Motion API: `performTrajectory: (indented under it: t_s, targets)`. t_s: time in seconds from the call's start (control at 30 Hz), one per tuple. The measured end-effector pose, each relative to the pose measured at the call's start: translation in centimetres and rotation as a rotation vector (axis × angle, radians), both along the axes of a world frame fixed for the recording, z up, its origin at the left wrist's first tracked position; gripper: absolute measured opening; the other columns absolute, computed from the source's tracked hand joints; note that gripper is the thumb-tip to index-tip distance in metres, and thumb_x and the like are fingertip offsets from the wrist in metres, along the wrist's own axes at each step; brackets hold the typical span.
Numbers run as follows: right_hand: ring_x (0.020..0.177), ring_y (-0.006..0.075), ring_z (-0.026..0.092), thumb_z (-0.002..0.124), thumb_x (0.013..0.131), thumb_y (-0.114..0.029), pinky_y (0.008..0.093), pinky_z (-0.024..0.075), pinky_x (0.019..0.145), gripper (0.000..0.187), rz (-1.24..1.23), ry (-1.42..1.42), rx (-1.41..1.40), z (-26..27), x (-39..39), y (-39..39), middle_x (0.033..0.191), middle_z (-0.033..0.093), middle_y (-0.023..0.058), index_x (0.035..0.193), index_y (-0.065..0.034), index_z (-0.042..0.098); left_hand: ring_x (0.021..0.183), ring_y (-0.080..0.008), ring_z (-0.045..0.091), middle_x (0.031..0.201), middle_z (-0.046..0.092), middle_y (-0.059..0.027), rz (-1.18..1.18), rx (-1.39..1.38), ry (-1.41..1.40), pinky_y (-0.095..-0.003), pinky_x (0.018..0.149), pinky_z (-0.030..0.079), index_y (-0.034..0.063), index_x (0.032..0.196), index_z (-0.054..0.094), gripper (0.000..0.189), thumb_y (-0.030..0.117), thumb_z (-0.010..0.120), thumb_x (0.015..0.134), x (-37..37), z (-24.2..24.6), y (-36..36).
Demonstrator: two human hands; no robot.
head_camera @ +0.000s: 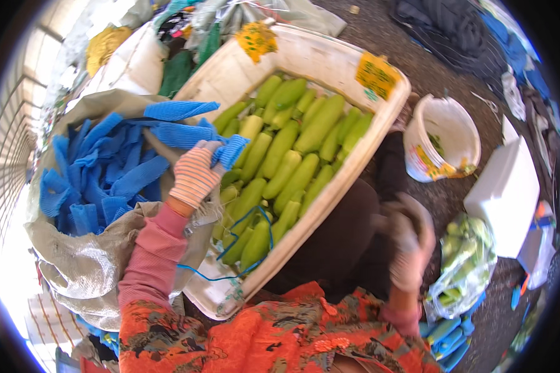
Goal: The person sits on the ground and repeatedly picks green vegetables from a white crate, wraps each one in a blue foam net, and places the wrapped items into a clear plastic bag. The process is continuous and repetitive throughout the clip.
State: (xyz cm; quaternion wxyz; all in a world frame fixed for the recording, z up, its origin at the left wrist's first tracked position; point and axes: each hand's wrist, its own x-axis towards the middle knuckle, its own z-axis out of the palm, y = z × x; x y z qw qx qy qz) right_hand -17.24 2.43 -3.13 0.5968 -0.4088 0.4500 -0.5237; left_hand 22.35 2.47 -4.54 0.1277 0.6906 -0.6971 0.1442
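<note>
My left hand (196, 172), in a striped knit glove, is closed on a blue foam-net sleeve (231, 149) over the left side of a large white plastic tub (308, 210). In the tub lie many pale green squashes (280, 172), with a loop of blue strap (214, 279) at its near end. Left of the tub, an open woven sack (88, 275) holds a heap of blue net sleeves (102, 172). My right hand (408, 242), gloved too, is blurred beside my dark-trousered knee, right of the tub; its fingers and anything in them are unclear.
A white bucket (441, 140) with some green bits inside stands on the right, near a white foam box (504, 196). Below them lie a clear bag of green vegetables (466, 261) and several blue-wrapped pieces (450, 340). White sacks (130, 65) lie at the upper left.
</note>
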Motion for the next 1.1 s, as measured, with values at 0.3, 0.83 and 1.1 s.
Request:
performTrajectory:
  t_s: [0.3, 0.83, 1.1]
  targets:
    - [0.075, 0.0122, 0.062, 0.07, 0.078, -0.005, 0.0267, 0.0526, 0.069, 0.027, 0.407, -0.118, -0.038, -0.4, 9.1, -2.8, 0.089, 0.067, 0.0083, 0.104, 0.0013, 0.063, 0.102, -0.0298, 0.052, 0.105, 0.057, -0.0085, -0.212, -0.168, -0.163, -0.0425, 0.088, 0.041, 0.0089, 0.099, 0.063, 0.05, 0.046, 0.07, 0.066, -15.2, -0.1, 0.6]
    - [0.078, 0.013, 0.063, 0.077, 0.075, -0.008, 0.0261, 0.0501, 0.064, 0.035, 0.653, -0.104, -0.269, 6.3, 11.5, -2.9, 0.089, 0.067, 0.0037, 0.108, -0.0064, 0.067, 0.075, -0.0205, 0.065, 0.081, 0.064, -0.0117, -0.289, 0.196, 1.101, -0.0304, 0.066, 0.053, -0.0015, 0.11, 0.055, 0.07, 0.056, 0.073, 0.074, -13.2, 6.5, 4.2]
    - [0.068, 0.0095, 0.061, 0.071, 0.073, -0.002, 0.0251, 0.0525, 0.063, 0.025, 0.677, -0.029, -0.333, 7.8, 13.2, -1.0, 0.078, 0.066, 0.0041, 0.097, -0.0026, 0.067, 0.089, -0.0194, 0.066, 0.097, 0.067, -0.0105, -0.31, 0.123, 1.765, -0.0287, 0.076, 0.055, 0.0012, 0.104, 0.063, 0.04, 0.039, 0.055, 0.092, -10.3, 5.1, 3.7]
